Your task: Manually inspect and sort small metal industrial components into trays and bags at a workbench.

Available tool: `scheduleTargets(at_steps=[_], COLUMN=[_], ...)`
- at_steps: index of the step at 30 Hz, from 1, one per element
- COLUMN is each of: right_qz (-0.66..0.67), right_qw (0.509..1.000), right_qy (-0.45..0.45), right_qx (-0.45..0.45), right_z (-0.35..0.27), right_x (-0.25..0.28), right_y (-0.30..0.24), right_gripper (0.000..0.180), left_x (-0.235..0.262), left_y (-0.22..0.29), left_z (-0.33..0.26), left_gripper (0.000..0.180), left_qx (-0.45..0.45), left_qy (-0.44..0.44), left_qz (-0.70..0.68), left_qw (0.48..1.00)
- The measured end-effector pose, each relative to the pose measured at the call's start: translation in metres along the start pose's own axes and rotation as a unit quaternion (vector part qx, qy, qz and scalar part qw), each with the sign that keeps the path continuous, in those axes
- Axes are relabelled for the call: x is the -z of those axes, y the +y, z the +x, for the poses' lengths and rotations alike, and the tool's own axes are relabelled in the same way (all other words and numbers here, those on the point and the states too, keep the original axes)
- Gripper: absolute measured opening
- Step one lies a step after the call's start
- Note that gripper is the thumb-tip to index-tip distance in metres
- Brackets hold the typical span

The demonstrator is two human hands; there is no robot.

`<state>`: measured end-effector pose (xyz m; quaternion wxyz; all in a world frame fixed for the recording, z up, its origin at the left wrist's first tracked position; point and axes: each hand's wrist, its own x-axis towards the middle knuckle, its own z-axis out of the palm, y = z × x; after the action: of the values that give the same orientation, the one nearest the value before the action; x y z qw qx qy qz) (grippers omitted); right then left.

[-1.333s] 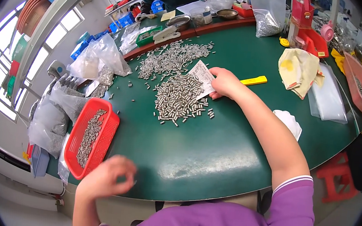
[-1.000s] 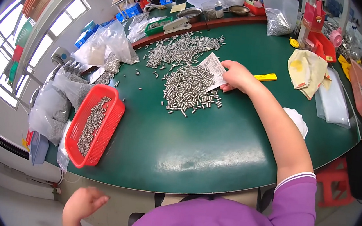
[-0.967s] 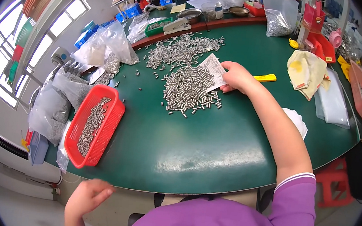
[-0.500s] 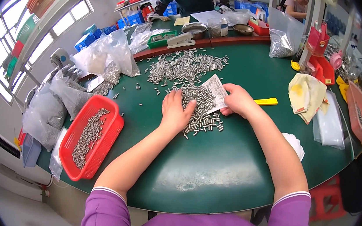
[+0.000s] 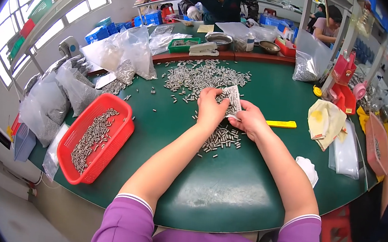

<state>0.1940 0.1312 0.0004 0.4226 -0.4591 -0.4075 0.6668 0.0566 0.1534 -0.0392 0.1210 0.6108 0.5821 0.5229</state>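
My right hand (image 5: 251, 120) is closed on the near edge of a printed paper card (image 5: 232, 96), which is tilted above the green table. My left hand (image 5: 211, 106) is curled against the card's left side, thumb apart from the bent fingers. Several small metal cylinders show between that hand and the card; how many it holds is hidden. Beyond both hands spreads a large loose heap of metal cylinders (image 5: 198, 75). A smaller heap of the same cylinders (image 5: 222, 140) lies nearer, just under my wrists.
A red plastic basket (image 5: 123, 137) with cylinders in it stands at left, beside filled clear bags (image 5: 47, 98). Right of my hand lie a yellow cutter (image 5: 282, 124) and a cloth glove (image 5: 325, 120). A stapler (image 5: 204, 50) sits at the far ledge; a co-worker (image 5: 225, 4) is beyond.
My left hand has risen off the heap to the card, its fingers curling in. The card has been drawn upright and lifted by my right hand. The middle of the heap has thinned.
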Motion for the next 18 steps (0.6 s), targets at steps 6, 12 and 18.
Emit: scheduleTargets(at_steps=[6,12,18], right_qz=[-0.019,-0.049,-0.034], right_qw=[1.000,0.998,0.995], right_qy=[0.008,-0.010,-0.076], right_qx=[-0.006,0.026,0.054], right_z=[-0.004,-0.014,-0.018], right_x=[0.001,-0.029,-0.121], right_y=[-0.002,-0.029,-0.054], right_gripper=[0.043,0.042,0.039], left_x=[-0.006,0.023,0.127], left_y=[0.001,0.010,0.004], left_z=[0.000,0.016,0.048], left_gripper=[0.032,0.033,0.035], left_qx=[0.002,0.015,-0.009], left_qy=[0.022,0.043,0.096], left_qz=[-0.005,-0.035,0.002], left_qw=[1.000,0.998,0.995])
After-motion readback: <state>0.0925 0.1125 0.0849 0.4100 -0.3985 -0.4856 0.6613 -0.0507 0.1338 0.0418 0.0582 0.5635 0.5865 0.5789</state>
